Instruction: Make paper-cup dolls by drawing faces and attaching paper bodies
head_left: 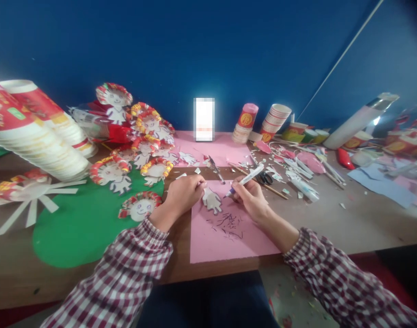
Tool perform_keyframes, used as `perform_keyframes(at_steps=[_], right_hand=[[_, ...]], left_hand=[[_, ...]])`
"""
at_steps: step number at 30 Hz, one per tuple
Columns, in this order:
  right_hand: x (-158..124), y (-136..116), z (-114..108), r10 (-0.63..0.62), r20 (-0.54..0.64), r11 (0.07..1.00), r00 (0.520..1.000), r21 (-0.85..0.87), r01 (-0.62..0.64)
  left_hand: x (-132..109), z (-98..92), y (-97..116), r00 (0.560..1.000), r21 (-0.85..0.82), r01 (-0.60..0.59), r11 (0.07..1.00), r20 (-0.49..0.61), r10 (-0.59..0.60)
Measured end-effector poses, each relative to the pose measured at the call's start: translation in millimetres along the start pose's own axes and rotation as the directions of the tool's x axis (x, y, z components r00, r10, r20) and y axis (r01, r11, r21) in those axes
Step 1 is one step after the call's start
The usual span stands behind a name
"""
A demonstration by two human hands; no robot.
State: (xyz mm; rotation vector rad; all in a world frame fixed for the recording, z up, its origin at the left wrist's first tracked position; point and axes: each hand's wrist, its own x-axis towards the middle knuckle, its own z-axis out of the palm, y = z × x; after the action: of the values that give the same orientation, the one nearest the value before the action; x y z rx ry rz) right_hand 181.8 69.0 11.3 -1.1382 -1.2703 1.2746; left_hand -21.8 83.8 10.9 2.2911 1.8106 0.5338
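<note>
My right hand (251, 196) grips a white marker pen (248, 176), its blue tip pointing down and left just above a pink paper sheet (205, 246). Beside the tip lies a small white paper cutout figure (211, 200) with a dark outline. The fingers of my left hand (186, 193) are pinched closed at the cutout's upper left edge, apparently holding it. Dark pen scribbles (231, 223) mark the pink sheet below the figure.
Several paper dolls with red and yellow rims (111, 173) lie left, some on a green sheet (75, 228). Stacked paper cups (41, 141) lean farther left. Black-handled scissors (265, 177), paper scraps and a glue bottle (306, 189) lie right. A blue wall (160, 50) stands behind.
</note>
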Motion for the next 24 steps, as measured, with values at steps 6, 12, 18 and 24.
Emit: perform_keyframes(at_steps=[6,12,18,24], right_hand=[[-6.6,2.5,0.1,-0.110,0.173,0.974,0.979,-0.179,0.142],[-7.5,3.2,1.0,-0.089,0.180,0.977,0.980,-0.177,0.121],[-8.3,1.3,2.0,-0.102,0.162,0.982,0.981,-0.141,0.125],[-3.8,-6.2,-4.1,-0.119,0.051,0.992,0.992,-0.032,0.120]], left_hand=[[2.5,1.4,-2.7,0.995,-0.110,-0.101,0.989,-0.023,0.099],[4.6,6.6,-7.9,0.963,-0.168,-0.265,0.949,0.002,0.269],[5.1,6.7,-9.4,0.955,-0.190,-0.279,0.941,0.046,0.292],[4.2,5.6,-8.7,0.956,-0.215,-0.273,0.938,0.046,0.289]])
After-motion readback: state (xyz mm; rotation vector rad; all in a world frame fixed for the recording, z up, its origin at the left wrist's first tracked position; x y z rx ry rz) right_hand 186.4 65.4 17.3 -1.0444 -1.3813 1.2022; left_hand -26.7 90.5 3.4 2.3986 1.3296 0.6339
